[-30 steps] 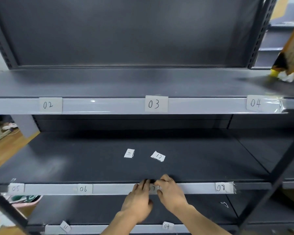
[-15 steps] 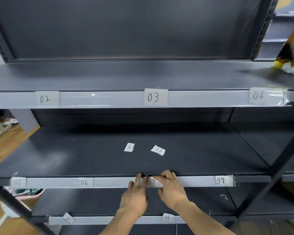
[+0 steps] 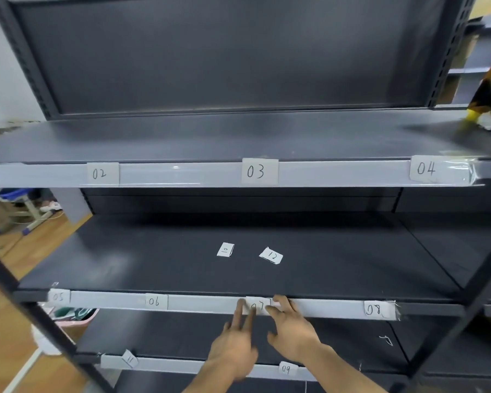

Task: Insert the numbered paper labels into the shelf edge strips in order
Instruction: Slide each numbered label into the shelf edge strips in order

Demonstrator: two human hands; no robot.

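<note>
Both hands were at the middle shelf's front edge strip (image 3: 204,303): left hand (image 3: 234,347) and right hand (image 3: 292,330) fingers spread flat, pressing the 07 label (image 3: 258,305), gripping nothing. Labels 10 (image 3: 225,249) and 12 (image 3: 271,255) lay mid-shelf.

On the top edge strip (image 3: 182,175), labels 02 (image 3: 102,173), 03 (image 3: 259,171) and 04 (image 3: 426,168) run left to right. Below, the middle strip (image 3: 204,303) holds 05 (image 3: 58,296), 06 (image 3: 155,301), what looks like 07 (image 3: 257,305), then 08 (image 3: 375,309). Labels 10 (image 3: 225,249) and 12 (image 3: 271,255) lie loose on the shelf (image 3: 153,259) behind it, mid-frame.
</note>
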